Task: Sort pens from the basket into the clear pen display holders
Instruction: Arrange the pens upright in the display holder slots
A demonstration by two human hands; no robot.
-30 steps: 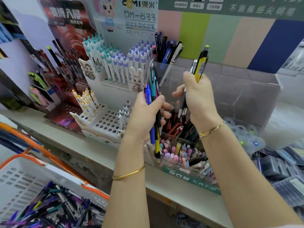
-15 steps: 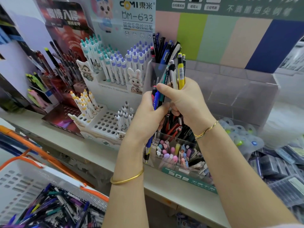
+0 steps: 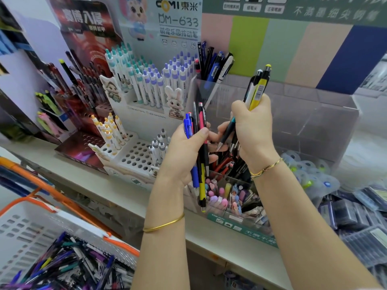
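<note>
- Your left grip [image 3: 184, 151] is curled round a mixed pen bundle [image 3: 201, 141]; your right grip [image 3: 253, 126] clasps a yellow pen [image 3: 258, 91] and a white one.
- The right grip, at the bundle half a second ago, now stands apart before the clear holder [image 3: 314, 122]; placement looks imminent.
- Display card [image 3: 178, 19] reads "DOMI 東米", "DM-633".

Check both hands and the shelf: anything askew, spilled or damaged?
Nothing spilled or damaged. One teal pen juts slantwise from under the right hand, tip toward the left hand and its pen bundle, while the yellow pen points up.
</note>
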